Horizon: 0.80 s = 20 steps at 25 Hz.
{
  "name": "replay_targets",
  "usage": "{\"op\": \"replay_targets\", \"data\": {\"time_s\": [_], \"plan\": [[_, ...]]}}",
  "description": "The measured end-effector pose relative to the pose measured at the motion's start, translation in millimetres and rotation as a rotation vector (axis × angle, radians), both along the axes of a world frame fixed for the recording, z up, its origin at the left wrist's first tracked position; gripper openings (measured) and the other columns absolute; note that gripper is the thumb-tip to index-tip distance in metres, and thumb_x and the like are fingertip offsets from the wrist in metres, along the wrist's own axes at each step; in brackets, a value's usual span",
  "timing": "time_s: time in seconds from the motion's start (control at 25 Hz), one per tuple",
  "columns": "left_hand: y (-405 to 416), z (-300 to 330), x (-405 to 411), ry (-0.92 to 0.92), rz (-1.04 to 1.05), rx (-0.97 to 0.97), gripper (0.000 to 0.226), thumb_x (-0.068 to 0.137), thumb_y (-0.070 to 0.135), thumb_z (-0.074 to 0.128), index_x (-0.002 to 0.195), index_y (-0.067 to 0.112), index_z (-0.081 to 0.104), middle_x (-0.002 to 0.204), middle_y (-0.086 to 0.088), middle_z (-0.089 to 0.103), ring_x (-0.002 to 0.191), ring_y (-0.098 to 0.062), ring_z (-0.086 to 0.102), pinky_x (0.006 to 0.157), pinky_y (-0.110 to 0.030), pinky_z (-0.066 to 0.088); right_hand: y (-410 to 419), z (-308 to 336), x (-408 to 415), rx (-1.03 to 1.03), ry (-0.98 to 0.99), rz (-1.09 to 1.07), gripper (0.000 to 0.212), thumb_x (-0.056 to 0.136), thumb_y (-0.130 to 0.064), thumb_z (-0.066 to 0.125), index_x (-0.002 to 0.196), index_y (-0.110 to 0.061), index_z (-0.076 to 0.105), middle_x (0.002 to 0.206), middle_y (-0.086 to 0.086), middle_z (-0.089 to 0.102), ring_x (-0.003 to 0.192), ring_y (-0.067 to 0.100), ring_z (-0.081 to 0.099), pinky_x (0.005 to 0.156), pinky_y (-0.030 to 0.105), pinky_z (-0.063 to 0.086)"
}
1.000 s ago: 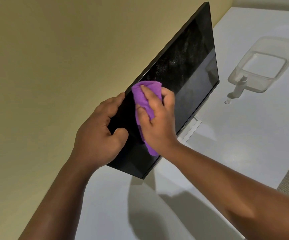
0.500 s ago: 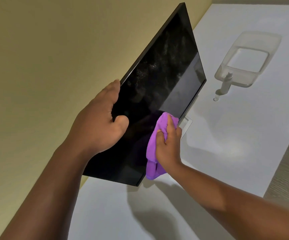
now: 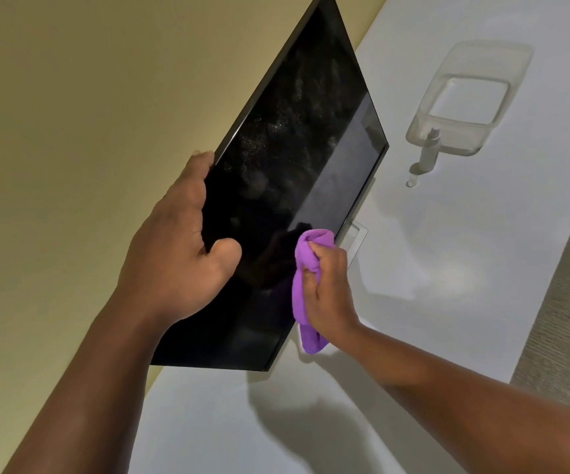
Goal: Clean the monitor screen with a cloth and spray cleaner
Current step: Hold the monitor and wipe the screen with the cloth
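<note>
A black monitor (image 3: pixel 297 145) stands on a white desk against a yellow wall, its screen speckled with pale spray spots in the upper middle. My left hand (image 3: pixel 177 254) grips the monitor's top edge, fingers behind it and thumb on the screen. My right hand (image 3: pixel 328 289) is shut on a bunched purple cloth (image 3: pixel 302 289), which presses against the screen's lower edge near the stand. A small white spray bottle (image 3: pixel 428 153) stands upright on the desk, to the right of the monitor.
A clear plastic tub (image 3: pixel 512 63) sits on the white desk (image 3: pixel 447 251) just behind the spray bottle. A small cap (image 3: pixel 410 183) lies in front of the bottle. The monitor's pale stand base (image 3: pixel 358 234) shows beside the cloth. Grey textured floor (image 3: pixel 567 319) runs past the desk's right edge.
My right hand has carried the purple cloth from the screen's top edge down to its lower edge. My left hand has kept its hold on the monitor.
</note>
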<state>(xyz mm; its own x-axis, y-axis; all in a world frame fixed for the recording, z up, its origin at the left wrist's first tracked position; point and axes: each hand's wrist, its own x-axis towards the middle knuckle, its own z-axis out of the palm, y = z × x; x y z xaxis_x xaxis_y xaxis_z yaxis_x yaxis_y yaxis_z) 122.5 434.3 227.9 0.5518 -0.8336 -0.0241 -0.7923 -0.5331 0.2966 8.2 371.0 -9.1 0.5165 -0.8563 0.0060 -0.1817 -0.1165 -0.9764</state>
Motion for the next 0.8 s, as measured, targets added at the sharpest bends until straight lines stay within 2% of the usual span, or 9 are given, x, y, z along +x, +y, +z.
{"op": "replay_targets", "data": {"time_s": [0.12, 0.2, 0.32, 0.4, 0.52, 0.6, 0.64, 0.72, 0.8], "plan": [[-1, 1, -4, 0.002, 0.0, -0.007, 0.099, 0.069, 0.035, 0.049, 0.162, 0.037, 0.013, 0.168, 0.015, 0.027, 0.149, -0.015, 0.039, 0.106, -0.041, 0.043, -10, 3, 6, 0.324, 0.091, -0.167, 0.026, 0.103, -0.012, 0.052, 0.127, -0.019, 0.048, 0.126, 0.006, 0.046, 0.105, 0.007, 0.053, 0.077, 0.011, 0.045], [-2, 3, -4, 0.027, 0.014, -0.013, 0.099, 0.069, 0.034, 0.049, 0.162, 0.036, 0.013, 0.167, 0.013, 0.031, 0.148, -0.017, 0.041, 0.109, -0.045, 0.044, -4, 23, 18, 0.24, -0.016, -0.174, 0.027, 0.103, -0.021, 0.053, 0.129, -0.024, 0.046, 0.126, 0.001, 0.045, 0.109, 0.004, 0.05, 0.085, 0.018, 0.045], [-1, 3, -3, 0.046, 0.029, -0.021, 0.099, 0.071, 0.034, 0.049, 0.163, 0.034, 0.013, 0.168, 0.014, 0.028, 0.15, -0.015, 0.037, 0.112, -0.049, 0.043, 12, 38, 21, 0.033, -0.232, -0.068, 0.034, 0.101, -0.024, 0.054, 0.134, -0.021, 0.048, 0.131, 0.0, 0.045, 0.117, -0.005, 0.043, 0.094, 0.006, 0.038], [-1, 3, -4, 0.054, 0.029, -0.025, 0.098, 0.072, 0.034, 0.049, 0.163, 0.036, 0.013, 0.169, 0.017, 0.025, 0.152, -0.012, 0.034, 0.113, -0.048, 0.042, 7, 24, 13, 0.074, -0.176, -0.083, 0.034, 0.103, -0.017, 0.054, 0.136, -0.016, 0.048, 0.13, 0.0, 0.044, 0.115, 0.0, 0.045, 0.093, 0.005, 0.039], [-1, 3, -5, 0.062, 0.023, -0.028, 0.098, 0.071, 0.035, 0.05, 0.162, 0.038, 0.013, 0.168, 0.02, 0.025, 0.149, -0.012, 0.037, 0.109, -0.045, 0.044, -8, 0, 1, 0.396, 0.119, -0.206, 0.037, 0.106, -0.021, 0.05, 0.142, -0.016, 0.043, 0.134, 0.006, 0.044, 0.12, 0.021, 0.052, 0.101, 0.031, 0.051], [-1, 3, -5, 0.063, 0.023, -0.035, 0.099, 0.071, 0.034, 0.05, 0.162, 0.037, 0.014, 0.168, 0.021, 0.023, 0.15, -0.011, 0.035, 0.11, -0.044, 0.043, -14, -1, 6, 0.503, 0.183, -0.227, 0.036, 0.107, -0.027, 0.047, 0.143, -0.022, 0.041, 0.134, 0.006, 0.045, 0.117, 0.024, 0.055, 0.101, 0.045, 0.053], [-1, 4, -6, 0.064, 0.025, -0.035, 0.099, 0.07, 0.034, 0.05, 0.163, 0.036, 0.015, 0.169, 0.021, 0.021, 0.151, -0.011, 0.034, 0.111, -0.044, 0.043, -16, 4, 12, 0.479, 0.137, -0.23, 0.034, 0.107, -0.031, 0.046, 0.141, -0.025, 0.042, 0.133, 0.004, 0.045, 0.115, 0.019, 0.054, 0.1, 0.041, 0.053], [-1, 4, -6, 0.081, 0.029, -0.035, 0.098, 0.07, 0.034, 0.051, 0.162, 0.037, 0.015, 0.169, 0.023, 0.02, 0.149, -0.011, 0.037, 0.109, -0.046, 0.044, -16, 18, 20, 0.274, -0.019, -0.198, 0.03, 0.105, -0.034, 0.048, 0.135, -0.031, 0.043, 0.13, -0.001, 0.044, 0.11, -0.002, 0.046, 0.094, 0.013, 0.046], [-1, 6, -7, 0.101, 0.042, -0.035, 0.097, 0.071, 0.034, 0.051, 0.161, 0.039, 0.016, 0.168, 0.025, 0.021, 0.137, -0.015, 0.052, 0.104, -0.047, 0.048, -14, 21, 19, 0.119, -0.103, -0.144, 0.027, 0.104, -0.029, 0.051, 0.13, -0.033, 0.043, 0.126, -0.004, 0.042, 0.109, -0.011, 0.042, 0.088, 0.0, 0.037]]}}
